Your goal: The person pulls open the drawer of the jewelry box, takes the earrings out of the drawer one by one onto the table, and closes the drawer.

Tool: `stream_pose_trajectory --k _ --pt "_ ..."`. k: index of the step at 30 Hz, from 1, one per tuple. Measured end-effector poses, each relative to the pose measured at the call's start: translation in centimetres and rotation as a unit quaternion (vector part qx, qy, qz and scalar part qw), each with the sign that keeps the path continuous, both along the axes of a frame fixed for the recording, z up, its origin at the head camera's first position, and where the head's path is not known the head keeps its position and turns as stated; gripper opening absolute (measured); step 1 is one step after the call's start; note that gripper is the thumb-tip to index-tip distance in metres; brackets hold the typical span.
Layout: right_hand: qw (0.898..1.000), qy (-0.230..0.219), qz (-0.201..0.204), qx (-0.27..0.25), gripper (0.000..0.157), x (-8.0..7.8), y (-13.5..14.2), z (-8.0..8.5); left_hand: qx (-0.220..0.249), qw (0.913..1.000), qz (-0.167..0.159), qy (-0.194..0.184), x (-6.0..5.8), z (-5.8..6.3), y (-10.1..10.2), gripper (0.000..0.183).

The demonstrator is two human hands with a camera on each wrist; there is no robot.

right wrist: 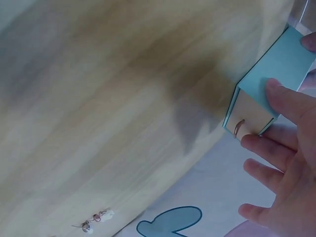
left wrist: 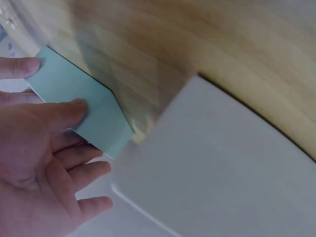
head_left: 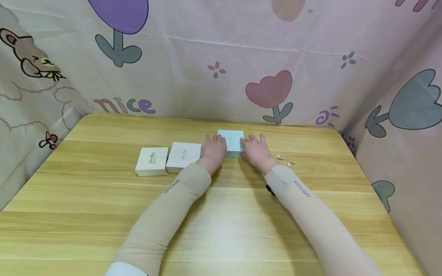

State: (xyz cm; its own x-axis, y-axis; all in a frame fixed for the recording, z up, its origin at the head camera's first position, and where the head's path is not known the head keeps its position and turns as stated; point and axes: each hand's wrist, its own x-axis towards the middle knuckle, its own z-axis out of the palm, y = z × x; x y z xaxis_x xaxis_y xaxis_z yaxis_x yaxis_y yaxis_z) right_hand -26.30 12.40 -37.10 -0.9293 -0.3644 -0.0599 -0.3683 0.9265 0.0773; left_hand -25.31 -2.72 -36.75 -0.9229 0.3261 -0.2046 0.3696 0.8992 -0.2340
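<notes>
A small mint-green drawer box (head_left: 232, 142) rests near the back of the wooden table. At its left end, my left hand (head_left: 213, 150) holds it; the thumb (left wrist: 71, 112) presses the near face and other fingers are partly hidden behind. My right hand (head_left: 257, 150) holds the opposite end, its thumb (right wrist: 281, 96) on the same face and its index fingertip by the drawer end. A small ribbon loop (right wrist: 239, 128) sticks out from that pale end. The ring and little fingers of both hands are spread away from the box.
Two white lidded boxes with dark script, one (head_left: 152, 161) beside the other (head_left: 184, 155), stand left of my left hand. To the right of my right hand lie small earrings (head_left: 291, 164) on the table (head_left: 221, 230). A patterned cloth (head_left: 193, 76) hangs behind the table.
</notes>
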Motion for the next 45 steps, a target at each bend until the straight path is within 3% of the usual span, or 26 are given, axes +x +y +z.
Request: stream_pose_trajectory --k 12,18,23,28,31,34,37,45 --pt "0.999 -0.038 -0.013 -0.009 0.060 -0.1 -0.3 0.6 0.004 0.9989 0.026 -0.038 -0.2 0.4 0.0 0.052" --pt "0.997 -0.060 -0.032 -0.033 0.072 0.1 -0.5 0.4 0.094 0.9898 0.045 -0.098 -0.2 1.5 -0.8 0.078" --pt "0.997 -0.055 -0.030 -0.038 0.076 0.8 -0.5 0.8 0.160 0.9752 0.052 -0.144 0.0 3.2 -3.4 0.090" --pt "0.997 -0.041 -0.027 -0.054 0.074 1.4 0.0 1.4 0.139 0.9653 0.075 -0.208 0.8 4.8 -6.9 0.105" --pt "0.997 -0.032 -0.022 -0.061 0.072 1.7 0.2 1.5 0.101 0.9684 0.089 -0.210 1.2 5.2 -8.3 0.107" --pt "0.998 -0.027 -0.019 -0.062 0.071 2.0 0.5 1.5 0.082 0.9735 0.094 -0.191 1.5 5.2 -8.9 0.098" --pt "0.998 -0.024 -0.019 -0.061 0.067 2.2 0.8 1.5 0.088 0.9761 0.094 -0.176 1.6 5.1 -9.1 0.090" --pt "0.997 -0.019 -0.042 -0.066 0.062 2.6 2.3 1.5 0.110 0.9752 0.081 -0.174 1.9 4.9 -8.8 0.093"
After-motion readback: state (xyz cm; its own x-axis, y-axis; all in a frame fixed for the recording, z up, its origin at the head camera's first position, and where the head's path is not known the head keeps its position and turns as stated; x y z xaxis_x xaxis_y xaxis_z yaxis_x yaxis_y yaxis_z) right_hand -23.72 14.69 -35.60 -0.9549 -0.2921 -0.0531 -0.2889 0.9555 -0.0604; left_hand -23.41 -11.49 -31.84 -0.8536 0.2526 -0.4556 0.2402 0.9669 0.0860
